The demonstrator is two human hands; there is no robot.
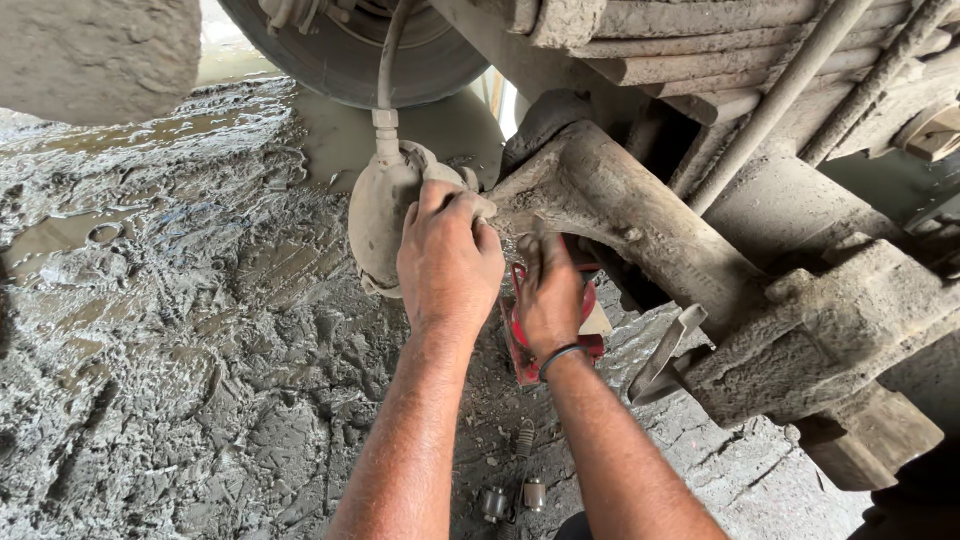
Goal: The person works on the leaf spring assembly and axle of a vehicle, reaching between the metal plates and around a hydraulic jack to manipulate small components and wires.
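Wet, rutted mud ground [180, 330] outdoors

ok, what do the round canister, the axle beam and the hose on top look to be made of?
Round canister, under the left hand: probably pressed metal, smooth domed shell, finish hidden by dried mud. Axle beam: likely cast or forged metal, thick with a rough caked surface. Hose: looks like rubber, since it curves, ending in a mud-coated fitting, likely metal.

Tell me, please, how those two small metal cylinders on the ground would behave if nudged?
The small metal cylinders look solid, so probably heavy for their size. Being round, they might roll, though the rough, muddy ground would likely stop them quickly. A mud film could make them slippery.
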